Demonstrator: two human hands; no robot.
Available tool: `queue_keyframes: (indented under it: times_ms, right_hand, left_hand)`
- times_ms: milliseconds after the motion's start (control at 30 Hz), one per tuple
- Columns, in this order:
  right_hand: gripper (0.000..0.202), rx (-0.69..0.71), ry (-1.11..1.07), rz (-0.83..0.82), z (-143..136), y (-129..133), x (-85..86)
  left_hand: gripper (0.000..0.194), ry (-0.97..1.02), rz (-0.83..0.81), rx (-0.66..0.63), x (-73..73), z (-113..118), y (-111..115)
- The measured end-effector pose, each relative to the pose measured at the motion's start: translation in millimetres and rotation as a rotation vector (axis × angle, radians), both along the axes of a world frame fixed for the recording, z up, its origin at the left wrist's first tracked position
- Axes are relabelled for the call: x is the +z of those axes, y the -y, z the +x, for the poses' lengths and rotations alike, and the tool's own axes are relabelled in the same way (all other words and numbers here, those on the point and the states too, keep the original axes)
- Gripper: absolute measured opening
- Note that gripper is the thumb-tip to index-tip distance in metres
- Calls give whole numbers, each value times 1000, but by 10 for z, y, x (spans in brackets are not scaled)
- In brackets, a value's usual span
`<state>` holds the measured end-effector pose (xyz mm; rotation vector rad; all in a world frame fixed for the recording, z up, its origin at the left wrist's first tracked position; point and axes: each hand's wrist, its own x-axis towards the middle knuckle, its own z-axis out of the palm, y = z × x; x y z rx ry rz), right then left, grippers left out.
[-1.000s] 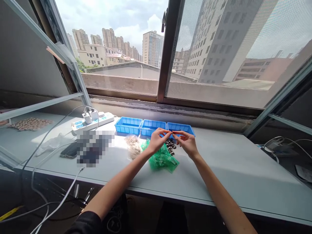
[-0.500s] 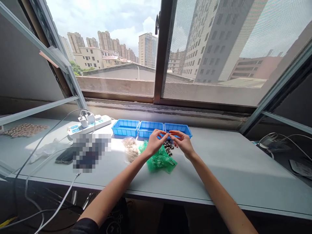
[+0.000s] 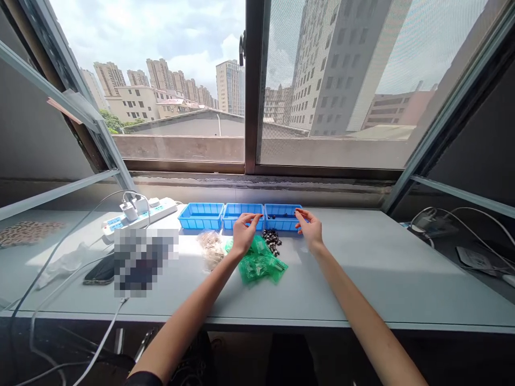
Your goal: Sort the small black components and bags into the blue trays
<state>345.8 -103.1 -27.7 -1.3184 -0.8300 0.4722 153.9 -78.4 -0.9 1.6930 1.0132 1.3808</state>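
Hovering by three blue bins (image 3: 228, 220), one dark heap (image 3: 272, 241): left hand (image 3: 243, 235), right hand (image 3: 311, 230), each grip's closure impossible to tell.

A white power strip (image 3: 160, 213) and a phone (image 3: 97, 271) are seen at left; the top is filled by a window (image 3: 253, 107).

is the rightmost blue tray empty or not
Not empty: inside the rightmost blue tray, some small dark pieces show behind its front wall.
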Motion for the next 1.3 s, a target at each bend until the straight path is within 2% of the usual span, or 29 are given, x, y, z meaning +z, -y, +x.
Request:
queue_keyframes:
  times_ms: [133, 267, 400, 633, 833, 1067, 1200, 1300]
  right_hand:
    - [46, -11, 69, 7, 2, -2, -30]
    - [34, -64, 306, 3, 1, 4, -48]
    - [27, -114, 472, -82, 8, 15, -59]
    - [32, -116, 525, -103, 32, 16, -91]
    - [28, -134, 502, -56, 69, 1, -113]
    - [26, -22, 423, -103, 45, 1, -37]
    - [33, 181, 391, -79, -17, 40, 47]
    - [22, 339, 573, -119, -83, 94, 75]
  left_hand:
    - [18, -2, 8, 0, -20, 13, -1]
    - [15, 3, 11, -3, -31, 18, 2]
    - [16, -13, 1, 9, -30, 18, 15]
    - [19, -4, 28, -9, -35, 21, -1]
    - [20, 1, 42, -10, -61, 28, -32]
    - [25, -10, 30, -15, -44, 35, -11]
    - [30, 4, 34, -14, -41, 44, -15]
    - [33, 13, 40, -51, -43, 53, -23]
